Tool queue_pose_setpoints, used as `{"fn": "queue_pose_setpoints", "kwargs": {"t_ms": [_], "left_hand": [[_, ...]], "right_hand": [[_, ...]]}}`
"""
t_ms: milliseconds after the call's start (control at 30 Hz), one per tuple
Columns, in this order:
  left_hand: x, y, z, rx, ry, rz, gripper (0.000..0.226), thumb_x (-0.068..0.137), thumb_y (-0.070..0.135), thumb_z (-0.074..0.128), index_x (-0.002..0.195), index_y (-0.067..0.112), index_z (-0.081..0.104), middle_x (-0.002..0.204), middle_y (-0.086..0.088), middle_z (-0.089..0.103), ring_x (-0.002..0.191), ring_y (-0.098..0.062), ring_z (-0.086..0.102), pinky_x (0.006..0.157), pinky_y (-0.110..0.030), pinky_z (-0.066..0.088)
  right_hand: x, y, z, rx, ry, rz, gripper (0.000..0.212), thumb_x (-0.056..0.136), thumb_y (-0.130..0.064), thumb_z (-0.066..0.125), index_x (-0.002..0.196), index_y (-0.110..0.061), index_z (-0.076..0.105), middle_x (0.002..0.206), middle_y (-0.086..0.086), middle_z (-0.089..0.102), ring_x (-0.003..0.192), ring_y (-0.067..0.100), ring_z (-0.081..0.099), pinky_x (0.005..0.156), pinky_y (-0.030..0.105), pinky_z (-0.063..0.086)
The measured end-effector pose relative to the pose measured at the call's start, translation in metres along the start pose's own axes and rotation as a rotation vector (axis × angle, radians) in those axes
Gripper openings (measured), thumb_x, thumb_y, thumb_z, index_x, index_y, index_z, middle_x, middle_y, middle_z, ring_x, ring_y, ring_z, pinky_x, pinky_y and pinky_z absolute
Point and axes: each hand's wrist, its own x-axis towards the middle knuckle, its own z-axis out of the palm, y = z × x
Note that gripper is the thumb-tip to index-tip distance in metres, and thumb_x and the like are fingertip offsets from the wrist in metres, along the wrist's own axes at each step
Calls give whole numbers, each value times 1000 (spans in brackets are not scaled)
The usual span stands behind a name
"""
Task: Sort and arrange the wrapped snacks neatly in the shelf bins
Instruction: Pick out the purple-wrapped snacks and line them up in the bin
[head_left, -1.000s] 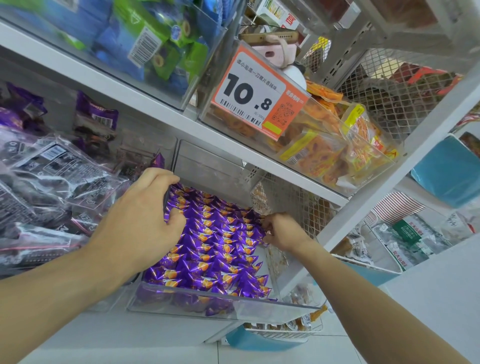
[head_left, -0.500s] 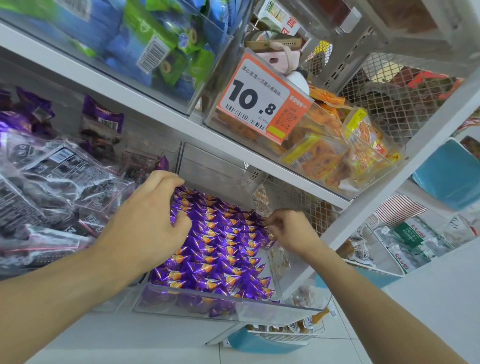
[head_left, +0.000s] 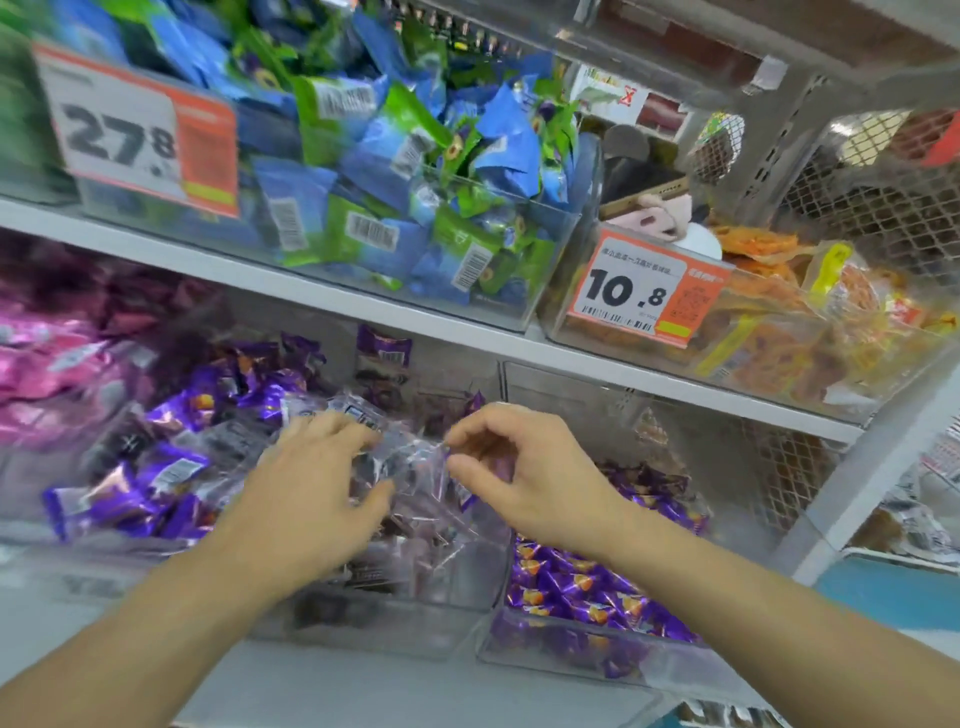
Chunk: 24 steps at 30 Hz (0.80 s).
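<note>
Two hands, left hand (head_left: 306, 499) and right hand (head_left: 524, 478), each pinch one crinkly clear plastic snack packet (head_left: 410, 462) above a transparent bin (head_left: 374, 623).

We see the scene evenly and brightly lit, with soft light and only faint shadows under the upper shelf board (head_left: 363, 299). Motion blur smears most of the frame: left of the fingers of the left hand (head_left: 311, 483) the pink packets (head_left: 47, 374) dissolve into streaks, and the price card reading 27.8 (head_left: 137, 127), high above those fingers, is soft. The clear wrappers (head_left: 415, 467) between the two sets of fingertips catch small white glints. Up and right of the right hand (head_left: 524, 478), the 10.8 price tag (head_left: 644, 291) reads sharper. Shelf lines bow and tilt toward the edges from the wide lens.
</note>
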Motion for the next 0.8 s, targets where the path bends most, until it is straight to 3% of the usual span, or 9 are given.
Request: {"fn": "queue_pose_setpoints", "kwargs": {"t_ms": [67, 133, 200, 267, 333, 433, 533, 667, 800], "left_hand": [[-4, -21, -8, 114, -66, 21, 83, 73, 68, 36, 141, 24, 48, 146, 0, 43, 138, -25, 33, 114, -45, 31], [-5, -38, -10, 200, -156, 21, 91, 68, 71, 26, 149, 30, 33, 159, 3, 25, 146, -25, 21, 119, -45, 21], [-6, -48, -7, 192, -205, 15, 87, 72, 66, 31, 152, 34, 23, 161, 7, 16, 147, -22, 17, 120, -42, 16], [-5, -53, -4, 166, -187, 34, 83, 75, 63, 33, 152, 34, 24, 159, 8, 20, 144, -21, 20, 119, -41, 17], [-5, -54, -2, 168, -171, 50, 76, 82, 62, 39, 152, 34, 24, 158, 8, 21, 143, -21, 22, 119, -41, 17], [-2, -54, 1, 160, -147, 58, 68, 91, 53, 51, 151, 33, 25, 156, 9, 22, 141, -22, 23, 119, -41, 16], [-1, -55, 0, 144, -133, 65, 65, 93, 50, 50, 151, 32, 27, 153, 11, 25, 139, -20, 22, 118, -41, 16], [2, -56, -4, 33, -49, 72, 54, 94, 44, 51, 144, 25, 41, 141, 12, 40, 132, -16, 29, 113, -38, 26], [17, -60, -9, -161, 161, -38, 37, 94, 24, 55, 130, 15, 54, 127, -3, 51, 120, -20, 45, 102, -29, 35]], "right_hand": [[33, 4, 19, -89, -9, -9, 21, 87, -18, 73, 107, -10, 69, 93, 1, 69, 77, 11, 65, 77, 24, 54], [72, 13, 40, -178, -16, 104, 36, 87, -29, 72, 117, -10, 64, 102, 7, 70, 89, 21, 67, 86, 36, 54], [107, 25, 62, -251, 19, 261, 49, 86, -39, 72, 124, -10, 60, 114, 13, 67, 104, 30, 63, 91, 36, 50], [133, 36, 82, -187, 133, 339, 54, 83, -40, 75, 124, -8, 61, 120, 16, 65, 111, 31, 62, 94, 37, 50], [154, 43, 96, -150, 248, 374, 53, 79, -41, 79, 115, -5, 66, 116, 16, 69, 109, 30, 65, 92, 38, 51], [172, 52, 109, -158, 278, 453, 58, 75, -48, 82, 111, -5, 68, 112, 13, 70, 105, 27, 66, 90, 35, 52], [176, 59, 111, -142, 356, 474, 45, 76, -36, 83, 108, -11, 66, 106, 10, 69, 100, 28, 66, 86, 36, 53], [166, 54, 102, -94, 360, 451, 20, 85, -21, 75, 101, -15, 65, 95, -2, 65, 91, 20, 65, 70, 18, 45], [142, 16, 99, -105, 304, 278, 18, 87, -19, 72, 103, -12, 68, 103, 7, 72, 97, 25, 66, 84, 27, 48]]}}
